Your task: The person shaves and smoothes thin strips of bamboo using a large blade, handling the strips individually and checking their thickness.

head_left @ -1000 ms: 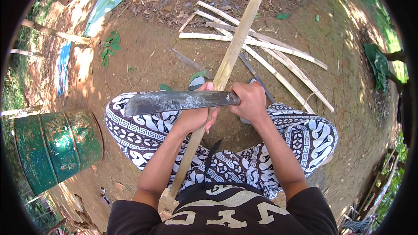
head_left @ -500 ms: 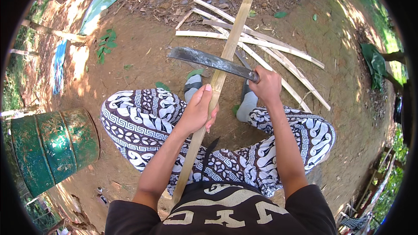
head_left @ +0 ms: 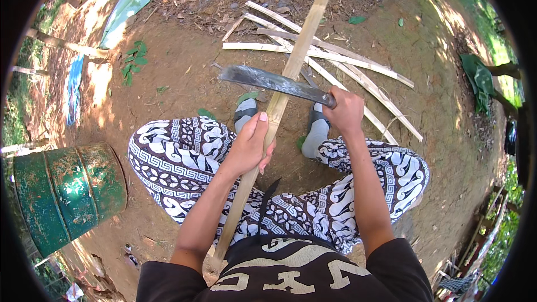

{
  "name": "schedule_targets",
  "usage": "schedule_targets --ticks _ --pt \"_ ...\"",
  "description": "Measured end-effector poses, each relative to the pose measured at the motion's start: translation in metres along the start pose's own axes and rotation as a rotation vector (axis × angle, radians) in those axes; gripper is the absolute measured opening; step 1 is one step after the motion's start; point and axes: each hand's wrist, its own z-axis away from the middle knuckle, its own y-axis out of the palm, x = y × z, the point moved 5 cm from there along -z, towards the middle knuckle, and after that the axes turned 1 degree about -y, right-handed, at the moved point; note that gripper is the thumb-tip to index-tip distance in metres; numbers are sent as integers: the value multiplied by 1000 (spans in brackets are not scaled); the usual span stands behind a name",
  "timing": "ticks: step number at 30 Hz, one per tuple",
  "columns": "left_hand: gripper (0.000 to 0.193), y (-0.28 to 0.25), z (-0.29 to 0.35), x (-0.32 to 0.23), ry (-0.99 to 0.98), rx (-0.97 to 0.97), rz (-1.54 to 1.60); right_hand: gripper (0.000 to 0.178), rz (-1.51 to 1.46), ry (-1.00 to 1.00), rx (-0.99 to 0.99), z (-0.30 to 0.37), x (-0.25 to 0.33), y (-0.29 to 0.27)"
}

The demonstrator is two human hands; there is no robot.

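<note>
A long bamboo strip (head_left: 306,33) slants from beside my waist up and away to the far right, past my lap. My left hand (head_left: 249,145) is wrapped around its middle, thumb lying along the upper face. In my right hand (head_left: 343,111) is the handle of a machete (head_left: 271,83), my fingers closed round it. The dark, worn blade points left and lies across the strip just beyond my left hand; whether its edge is biting into the bamboo I cannot tell.
Several pale bamboo strips (head_left: 363,81) lie crossed on the bare earth beyond my feet. A rusty green drum (head_left: 70,193) stands at the left. Large green leaves (head_left: 126,11) and a blue bundle (head_left: 74,89) are at the far left. My patterned trouser legs (head_left: 179,162) flank the work.
The machete has shifted slightly right and toward me, its blade still across the strip. My left hand keeps its hold, and the strip's far end has moved slightly right.
</note>
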Motion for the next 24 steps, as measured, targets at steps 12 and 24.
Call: schedule_targets --ticks 12,24 --pt "34 -5 4 6 -67 6 -17 13 85 138 97 4 -25 5" --pt "36 -3 13 15 -104 62 -12 17 246 299 19 2 -63 -1"
